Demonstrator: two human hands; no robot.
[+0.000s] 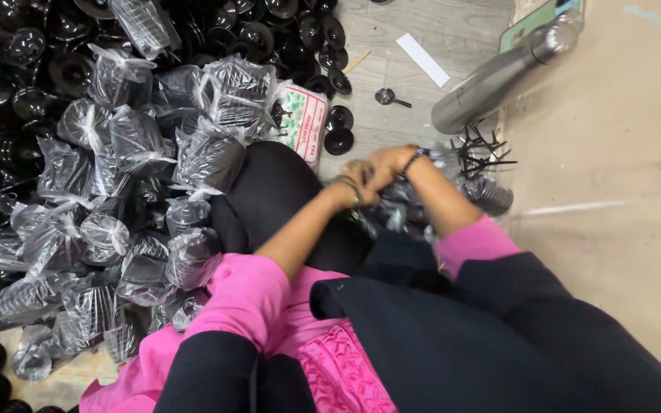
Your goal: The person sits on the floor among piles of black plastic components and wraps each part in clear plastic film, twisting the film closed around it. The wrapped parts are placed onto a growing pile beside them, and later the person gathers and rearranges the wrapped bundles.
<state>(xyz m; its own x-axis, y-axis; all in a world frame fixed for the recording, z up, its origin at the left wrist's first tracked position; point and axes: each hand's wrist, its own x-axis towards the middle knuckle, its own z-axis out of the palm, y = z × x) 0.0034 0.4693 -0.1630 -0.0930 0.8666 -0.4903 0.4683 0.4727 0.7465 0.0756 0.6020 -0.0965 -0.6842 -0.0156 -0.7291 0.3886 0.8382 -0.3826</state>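
We see our two hands meeting low over the lap, just above a clear plastic bag of black parts (399,208) that lies on the dark cloth between our knees. The left hand (355,177) and the right hand (390,159) are pressed close together, fingers curled around the gathered top of that bag, though motion blur keeps us from telling how tight the grip is. A green bangle sits on the left wrist and a dark beaded band on the right; both pink sleeves are pushed up the forearms. To the left, a heap of filled bags (131,206) spreads over the floor, each one crinkled, glossy and knotted at the neck, packed with ribbed black pieces. Beyond them lie loose black cups (32,69), round and shiny, piled against each other. A few more black cups (338,126) rest on the grey floor just ahead of the hands, beside a white printed packet (304,122). To the right, a smooth steel bottle (499,73) lies tilted, near a cluster of spiky black pieces (480,153). A white paper strip (422,59) lies farther off.
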